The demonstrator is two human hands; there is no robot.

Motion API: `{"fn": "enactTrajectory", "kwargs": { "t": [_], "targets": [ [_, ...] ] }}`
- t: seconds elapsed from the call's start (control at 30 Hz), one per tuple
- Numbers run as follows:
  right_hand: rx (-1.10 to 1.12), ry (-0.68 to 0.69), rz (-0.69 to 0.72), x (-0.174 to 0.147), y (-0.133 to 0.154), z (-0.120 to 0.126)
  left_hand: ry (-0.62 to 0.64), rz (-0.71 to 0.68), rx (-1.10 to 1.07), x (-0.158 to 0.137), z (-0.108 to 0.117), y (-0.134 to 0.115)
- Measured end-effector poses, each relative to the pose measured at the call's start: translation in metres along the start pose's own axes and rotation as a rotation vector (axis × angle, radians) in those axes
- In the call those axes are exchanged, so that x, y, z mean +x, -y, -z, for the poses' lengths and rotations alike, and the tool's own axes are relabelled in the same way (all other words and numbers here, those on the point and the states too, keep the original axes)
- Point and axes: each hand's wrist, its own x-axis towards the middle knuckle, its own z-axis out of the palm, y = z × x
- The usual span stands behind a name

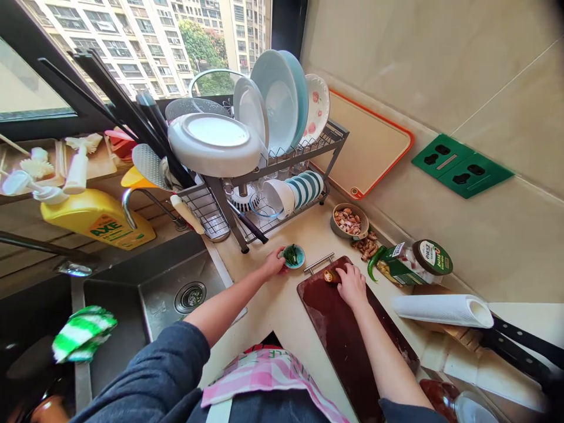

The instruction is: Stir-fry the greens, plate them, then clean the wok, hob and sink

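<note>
My left hand (275,263) is closed on the rim of a small blue bowl (301,256) at the counter's middle. Chopped green pieces (291,255) lie inside it. Over the far end of a dark brown cutting board (339,335), my right hand (352,286) has its fingers around a piece of ginger (329,275), whose cut yellowish face shows. The board's metal handle (319,262) points toward the dish rack. Part of the ginger is hidden by my fingers.
A dish rack (282,170) with plates and bowls stands behind. Along the wall sit a bowl of garlic (349,221), a green chilli (375,262), a lidded jar (418,261) and a paper towel roll (443,310). Knives (520,346) lie right; the sink (176,282) is left.
</note>
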Motion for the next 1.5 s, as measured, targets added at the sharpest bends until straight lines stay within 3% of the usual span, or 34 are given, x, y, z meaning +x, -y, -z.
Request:
{"fn": "enactTrajectory", "kwargs": {
  "t": [0.2,0.33,0.43,0.53,0.63,0.73,0.87,0.93,1.0,1.13,1.23,1.33,1.4,1.5],
  "targets": [
    [0.105,0.107,0.023,0.023,0.011,0.01,0.088,0.001,-0.119,-0.008,-0.001,0.015],
    [0.286,0.012,0.112,0.043,0.066,0.019,0.112,-0.002,-0.226,-0.009,-0.005,0.022],
    [0.303,-0.02,0.137,0.058,0.111,0.024,0.109,-0.001,-0.277,-0.007,-0.008,0.025],
    [0.337,-0.07,0.078,0.057,0.122,0.024,0.112,0.0,-0.298,-0.002,-0.01,0.025],
    [0.469,-0.149,0.046,0.028,0.094,0.015,0.129,-0.003,-0.301,0.008,-0.015,0.019],
    [0.659,-0.161,0.001,-0.032,0.054,-0.007,0.177,0.0,-0.3,0.018,-0.027,0.01],
    [0.889,-0.025,-0.198,-0.116,0.02,-0.046,0.217,0.015,-0.302,0.008,-0.04,0.012],
    [0.938,0.104,-0.261,-0.137,0.014,-0.059,0.217,0.028,-0.306,-0.01,-0.033,0.022],
    [0.938,0.234,-0.232,-0.137,0.017,-0.065,0.194,0.033,-0.325,-0.041,-0.014,0.037],
    [0.898,0.408,0.031,-0.101,0.057,-0.06,-0.018,-0.007,-0.427,-0.143,0.054,0.09],
    [0.824,0.469,0.253,-0.074,0.104,-0.049,-0.254,-0.033,-0.537,-0.242,0.103,0.15],
    [0.773,0.464,0.415,-0.065,0.158,-0.036,-0.464,-0.002,-0.667,-0.324,0.136,0.207],
    [0.782,0.449,0.501,-0.072,0.203,-0.028,-0.56,0.023,-0.771,-0.353,0.153,0.234],
    [0.817,0.462,0.663,-0.105,0.284,-0.02,-0.578,0.004,-0.926,-0.351,0.18,0.25]
  ]
}}
